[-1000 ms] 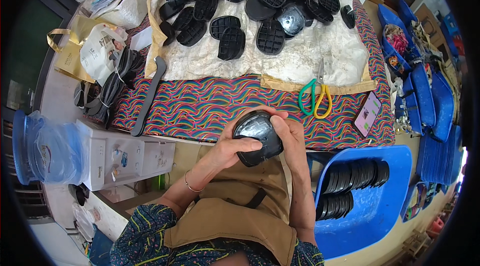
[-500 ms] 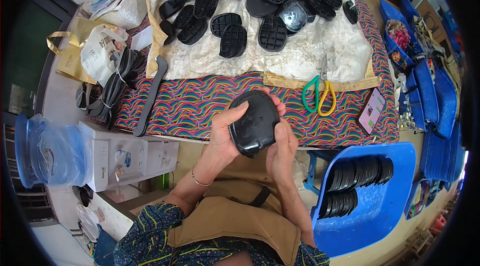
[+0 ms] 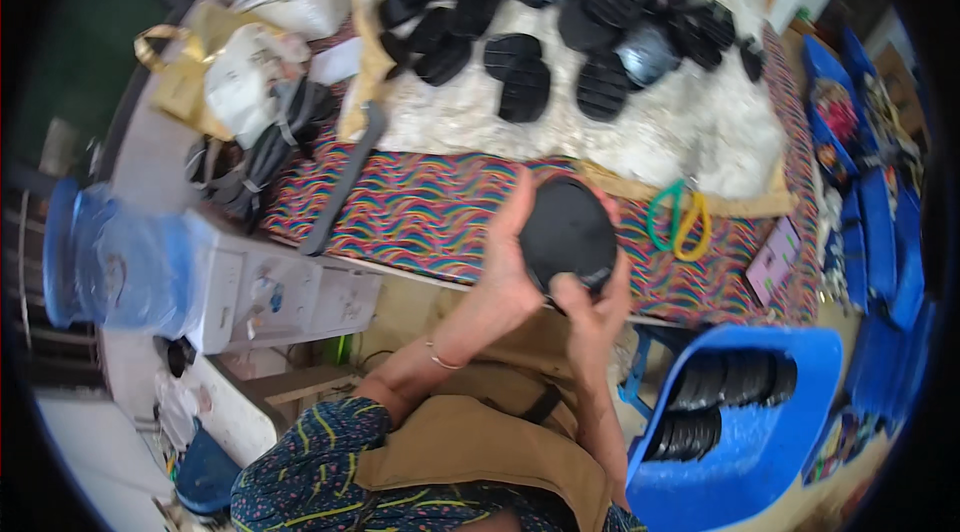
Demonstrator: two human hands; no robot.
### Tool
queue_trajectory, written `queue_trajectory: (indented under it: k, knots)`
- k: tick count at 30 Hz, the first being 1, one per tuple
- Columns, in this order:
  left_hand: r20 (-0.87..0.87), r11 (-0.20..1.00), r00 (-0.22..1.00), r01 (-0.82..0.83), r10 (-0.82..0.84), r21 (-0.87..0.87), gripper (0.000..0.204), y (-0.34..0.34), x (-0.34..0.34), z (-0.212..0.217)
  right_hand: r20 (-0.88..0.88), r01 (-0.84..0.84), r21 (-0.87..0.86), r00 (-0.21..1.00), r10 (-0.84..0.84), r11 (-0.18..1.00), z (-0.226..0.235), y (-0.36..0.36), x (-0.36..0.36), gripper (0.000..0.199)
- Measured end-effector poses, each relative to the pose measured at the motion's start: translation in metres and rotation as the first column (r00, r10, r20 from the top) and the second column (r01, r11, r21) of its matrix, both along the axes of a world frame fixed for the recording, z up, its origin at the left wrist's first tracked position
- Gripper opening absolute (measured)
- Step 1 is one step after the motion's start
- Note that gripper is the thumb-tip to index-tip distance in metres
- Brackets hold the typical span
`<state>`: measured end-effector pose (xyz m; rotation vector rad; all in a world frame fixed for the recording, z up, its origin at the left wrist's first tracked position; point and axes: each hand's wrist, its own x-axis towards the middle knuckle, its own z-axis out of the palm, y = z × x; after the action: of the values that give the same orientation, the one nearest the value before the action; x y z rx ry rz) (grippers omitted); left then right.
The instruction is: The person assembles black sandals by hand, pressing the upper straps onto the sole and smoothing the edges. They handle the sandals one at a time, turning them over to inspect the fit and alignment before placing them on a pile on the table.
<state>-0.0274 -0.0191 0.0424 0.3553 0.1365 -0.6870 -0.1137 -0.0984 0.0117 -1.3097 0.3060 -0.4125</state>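
Observation:
A black rounded pad (image 3: 567, 232) is held up between both hands at the table's front edge, its matte, smooth face showing. My left hand (image 3: 512, 257) is closed along its left edge, with the thumb pointing up. My right hand (image 3: 597, 312) grips it at the lower right; the thumb presses on the near edge and the fingers pass behind. Beyond the hands, several black pads (image 3: 524, 92) lie on a stained white sheet (image 3: 450, 127), heaped toward the far side. The picture is blurred, so fine detail on the held pad is lost.
Green-and-yellow-handled scissors (image 3: 680, 227) and a phone (image 3: 773, 262) lie right of the hands. A long dark flat tool (image 3: 345, 182) lies to the left. At the lower right, a blue tub (image 3: 740, 477) holds rows of black pads. A water dispenser (image 3: 250, 287) stands at left.
The pad has been turned, so a matte face shows where a glossy one did. Both hands have shifted their grip on it. The whole view has moved and blurred.

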Motion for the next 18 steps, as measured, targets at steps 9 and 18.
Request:
queue_trajectory:
  k: [9, 18]
  knots:
    - [0.528, 0.726, 0.84, -0.283, -0.128, 0.627, 0.037, 0.058, 0.032, -0.021, -0.148, 0.011, -0.322, 0.987, -0.062, 0.947, -0.046, -0.047, 0.011, 0.032]
    - [0.505, -0.496, 0.547, -0.833, -0.668, 0.247, 0.073, 0.144, 0.094, -0.052, 0.045, 0.101, -0.821, 0.993, -0.112, 0.562, -0.069, -0.042, 0.015, 0.008]
